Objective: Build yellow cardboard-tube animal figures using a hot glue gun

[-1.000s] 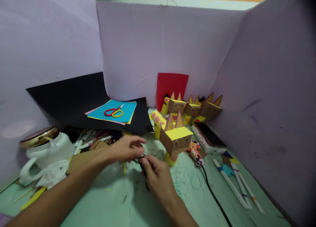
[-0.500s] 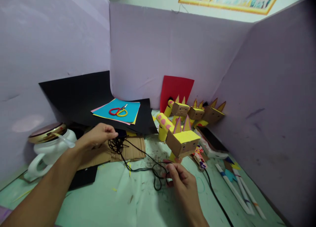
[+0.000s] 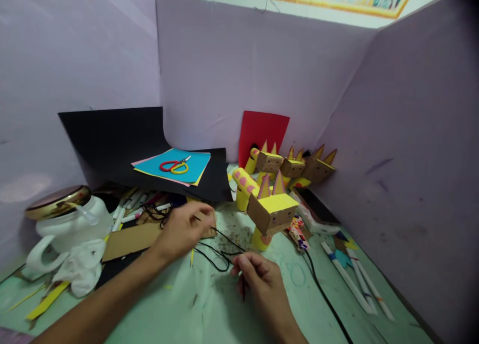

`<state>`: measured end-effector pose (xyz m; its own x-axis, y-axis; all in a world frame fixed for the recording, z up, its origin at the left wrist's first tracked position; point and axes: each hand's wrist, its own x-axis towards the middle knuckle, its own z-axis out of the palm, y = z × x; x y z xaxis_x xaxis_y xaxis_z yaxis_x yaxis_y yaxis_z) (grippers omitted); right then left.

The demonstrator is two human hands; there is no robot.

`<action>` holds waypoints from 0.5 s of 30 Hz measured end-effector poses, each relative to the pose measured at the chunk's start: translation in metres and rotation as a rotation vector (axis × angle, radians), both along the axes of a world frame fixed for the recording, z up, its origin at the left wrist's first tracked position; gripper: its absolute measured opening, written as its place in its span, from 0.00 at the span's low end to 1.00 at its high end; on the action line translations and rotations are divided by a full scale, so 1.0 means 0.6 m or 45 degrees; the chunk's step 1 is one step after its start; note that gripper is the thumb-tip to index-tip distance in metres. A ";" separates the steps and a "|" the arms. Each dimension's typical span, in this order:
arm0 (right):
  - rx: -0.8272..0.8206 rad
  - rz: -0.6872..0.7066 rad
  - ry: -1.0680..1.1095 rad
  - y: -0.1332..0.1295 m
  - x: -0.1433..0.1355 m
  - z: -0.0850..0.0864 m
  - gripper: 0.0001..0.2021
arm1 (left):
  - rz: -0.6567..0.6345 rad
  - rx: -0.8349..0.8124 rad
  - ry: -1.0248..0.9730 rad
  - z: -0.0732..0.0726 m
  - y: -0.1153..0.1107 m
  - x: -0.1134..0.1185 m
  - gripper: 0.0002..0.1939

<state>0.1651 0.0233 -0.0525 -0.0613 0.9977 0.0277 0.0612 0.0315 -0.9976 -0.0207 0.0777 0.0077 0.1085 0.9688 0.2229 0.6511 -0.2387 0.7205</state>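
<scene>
My right hand [image 3: 264,284] pinches a thin black cord [image 3: 228,238] between thumb and fingers, and a short end hangs below them. From there the cord runs left in loose loops over the table toward my left hand [image 3: 187,227]. The left fingers are loosely bent and apart, hovering over the cord beside a piece of cardboard [image 3: 130,239]; no grip on the cord shows. More tangled cord lies behind the left hand, partly hidden. Just beyond my right hand stands a yellow toy animal with a cardboard box head [image 3: 273,214] and two pointed ears or horns.
Scissors [image 3: 175,165] lie on coloured paper [image 3: 198,164] at the back. Three similar animals stand near a red sheet [image 3: 264,132]. To the right are a glue gun [image 3: 298,234] with its cable, a phone [image 3: 316,207] and paper tubes [image 3: 346,279]. At left stand a white mug [image 3: 75,224] and crumpled tissue [image 3: 80,269].
My left hand has moved right and nearer, away from the tangled cord. My right hand, still pinching the cord, has shifted slightly left and down. The view has turned a little.
</scene>
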 end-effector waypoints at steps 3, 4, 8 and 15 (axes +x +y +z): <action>0.001 0.081 -0.042 -0.003 -0.010 0.002 0.21 | -0.585 -0.473 -0.311 -0.022 -0.027 0.039 0.24; 0.003 0.098 -0.057 -0.003 -0.011 0.003 0.21 | -0.681 -0.573 -0.370 -0.029 -0.032 0.047 0.23; -0.069 0.088 -0.071 -0.001 -0.009 0.001 0.20 | -0.694 -0.688 -0.433 -0.042 -0.026 0.048 0.14; -0.028 -0.233 -0.066 0.005 0.003 -0.004 0.20 | -0.370 -0.534 -0.477 -0.030 -0.002 0.030 0.09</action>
<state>0.1669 0.0260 -0.0552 0.1207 0.9927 0.0075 0.1149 -0.0065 -0.9934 -0.0026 0.0768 -0.0104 0.3684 0.9248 -0.0955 0.2877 -0.0157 0.9576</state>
